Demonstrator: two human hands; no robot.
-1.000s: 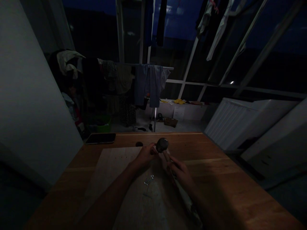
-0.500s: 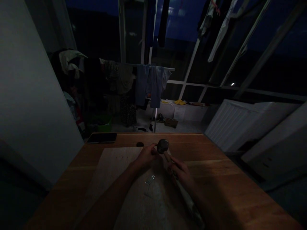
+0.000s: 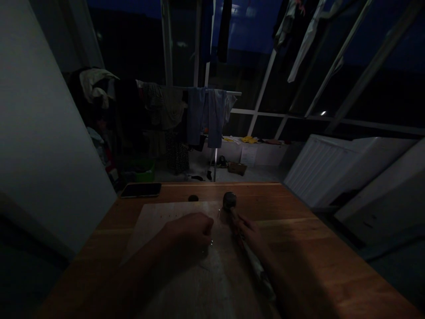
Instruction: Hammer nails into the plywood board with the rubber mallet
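Observation:
My right hand [image 3: 247,228] grips a hammer by its handle near the head [image 3: 229,201], which is held just above the far right part of a pale wooden board [image 3: 215,279]. Close to the left of the hammer head, a thin nail [image 3: 218,212] stands upright in the board. My left hand [image 3: 192,227] is low over the board's middle with curled fingers, at some loose nails [image 3: 211,243] that it partly covers. Whether anything is between its fingertips is hidden. A row of small dark marks [image 3: 170,216] runs along the board's far left part.
The board lies on a wooden table [image 3: 315,248]. A phone [image 3: 141,190] rests at the far left edge, and a small dark round thing [image 3: 193,198] sits behind the board. Beyond are hanging clothes [image 3: 215,117] and a white ribbed panel [image 3: 318,168]. The light is dim.
My left hand has moved from beside the hammer head back toward me, over the loose nails. The upright nail is now uncovered. The hammer head has shifted slightly right.

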